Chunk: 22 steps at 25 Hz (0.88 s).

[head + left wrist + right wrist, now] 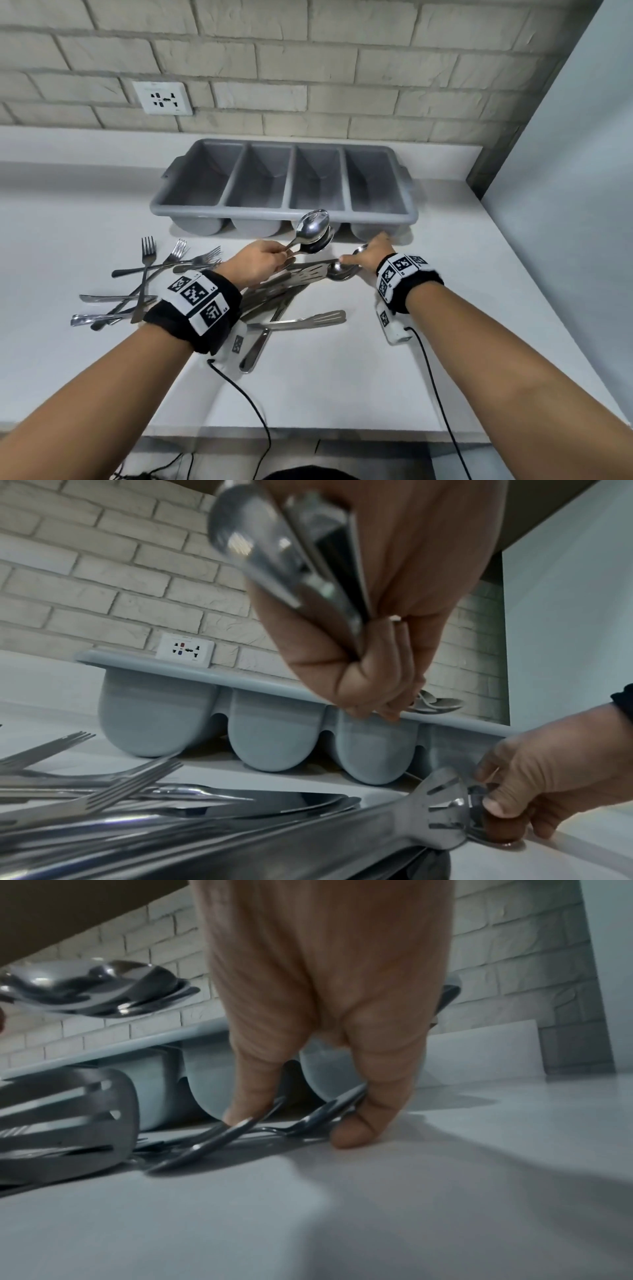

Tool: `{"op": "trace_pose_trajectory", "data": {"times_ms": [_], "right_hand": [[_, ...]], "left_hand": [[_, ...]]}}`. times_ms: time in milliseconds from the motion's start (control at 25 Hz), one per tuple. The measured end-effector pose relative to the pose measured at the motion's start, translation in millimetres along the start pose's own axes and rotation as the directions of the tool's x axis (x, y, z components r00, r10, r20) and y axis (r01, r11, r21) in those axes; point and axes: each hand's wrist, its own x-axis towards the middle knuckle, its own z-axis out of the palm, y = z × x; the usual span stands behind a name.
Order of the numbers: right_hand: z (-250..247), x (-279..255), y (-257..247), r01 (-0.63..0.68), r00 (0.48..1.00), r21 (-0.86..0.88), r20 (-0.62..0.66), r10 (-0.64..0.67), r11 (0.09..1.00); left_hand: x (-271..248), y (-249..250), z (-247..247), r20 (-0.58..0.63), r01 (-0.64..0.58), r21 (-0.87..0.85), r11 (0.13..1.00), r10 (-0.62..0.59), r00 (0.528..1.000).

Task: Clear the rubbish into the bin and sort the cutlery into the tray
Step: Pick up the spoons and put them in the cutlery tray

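- Head view shows your left hand [260, 262] raised over the pile, fingers curled round the handles of a stack of spoons [313, 231]; their bowls hang in front of the tray's near rim, by the third compartment from the left.
- Your right hand [371, 255] is down at the counter, thumb and fingertips pinching the bowl of a spoon on the counter [342, 272] that lies at the right edge of the pile, just in front of the tray.
- A grey cutlery tray [284, 214] sits against the wall with four long compartments; all four look empty from the head view.
- Forks [178, 257] lie fanned to the left of your left hand, tines pointing toward the tray, with more handles crossing below them.
- Slotted spatulas [308, 272] lie between your two hands, one blade touching the spoon your right hand pinches; another slotted spatula [308, 320] lies nearer you, beside your left wrist.
- Your left wrist and its marker band [197, 303] cover much of the middle of the pile, so you cannot tell what lies beneath.
- Cables run from both wrist units down over the near edge of the counter.
- Everything rests on a white counter [342, 377] with a low white upstand at the back.
- Behind stands a pale brick wall [342, 51] with a white socket plate [162, 97] to the left above the tray; a plain pale panel [582, 171] closes the right side.
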Motion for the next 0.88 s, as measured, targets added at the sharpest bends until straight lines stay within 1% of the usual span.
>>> {"op": "trace_pose_trajectory", "data": {"times_ms": [80, 160, 240, 320, 360, 400, 440, 480, 520, 560, 640, 680, 760, 800, 880], "right_hand": [[2.1, 3.7, -2.6, -0.017, 1.0, -0.025, -0.011, 0.017, 1.0], [-0.1, 5.9, -1.3, -0.003, 0.999, -0.113, 0.034, 0.007, 0.994], [-5.3, 1.7, 3.7, 0.009, 0.999, -0.119, 0.039, -0.005, 0.993], [-12.1, -2.4, 8.6, 0.012, 0.999, -0.152, -0.034, -0.017, 0.988], [-14.8, -5.2, 12.1, 0.036, 0.997, -0.164, -0.068, -0.048, 0.986], [-17.3, -7.2, 13.2, 0.018, 0.995, -0.131, -0.092, -0.03, 0.991], [-22.4, -10.2, 15.8, 0.023, 0.994, -0.138, -0.105, -0.038, 0.99], [-27.4, -12.8, 20.0, 0.025, 0.987, -0.136, -0.154, -0.046, 0.99], [-32.2, -16.2, 22.5, 0.018, 0.973, -0.091, -0.23, -0.038, 0.996], [-37.6, -18.6, 25.0, 0.03, 0.951, 0.012, -0.307, -0.025, 0.999], [-48.2, -25.3, 28.2, 0.12, 0.891, 0.203, -0.454, -0.015, 0.972], [-54.9, -30.7, 27.3, 0.174, 0.853, 0.243, -0.521, -0.023, 0.954], [-69.1, -35.3, 28.1, 0.248, 0.789, 0.198, -0.61, -0.078, 0.948], [-77.1, -37.2, 27.2, 0.282, 0.768, 0.166, -0.63, -0.119, 0.945], [-90.7, -40.9, 19.6, 0.354, 0.744, 0.103, -0.633, -0.213, 0.929]], "left_hand": [[-0.9, -4.3, -0.8, -0.011, 0.019, 0.011, 1.0, -0.019, 1.0], [0.2, -9.5, -1.2, -0.026, 0.032, -0.003, 0.999, -0.032, 0.999], [-0.4, -12.3, -2.0, -0.037, 0.022, -0.002, 1.0, -0.022, 0.999], [-0.2, -14.0, -2.5, -0.025, -0.014, 0.05, 0.999, 0.015, 1.0], [-0.4, -15.8, -2.9, -0.02, -0.035, 0.074, 0.997, 0.036, 0.999], [0.2, -16.8, -2.9, -0.025, -0.053, 0.075, 0.996, 0.055, 0.998], [1.3, -17.4, -2.2, -0.036, -0.066, 0.059, 0.996, 0.068, 0.997], [2.4, -17.5, -0.4, -0.047, -0.072, 0.046, 0.996, 0.074, 0.996], [2.5, -16.4, 1.7, -0.052, -0.078, 0.046, 0.996, 0.081, 0.995], [3.6, -15.2, 4.5, -0.058, -0.088, 0.049, 0.995, 0.09, 0.994], [7.1, -13.1, 9.4, -0.062, -0.105, 0.034, 0.994, 0.107, 0.992], [9.6, -12.4, 11.0, -0.061, -0.114, -0.002, 0.993, 0.114, 0.992], [12.1, -7.2, 13.4, -0.066, -0.127, -0.106, 0.986, 0.12, 0.991], [12.2, -1.8, 14.1, -0.063, -0.137, -0.127, 0.982, 0.13, 0.989], [11.1, 12.1, 13.5, -0.066, -0.182, -0.107, 0.977, 0.176, 0.982]]}}
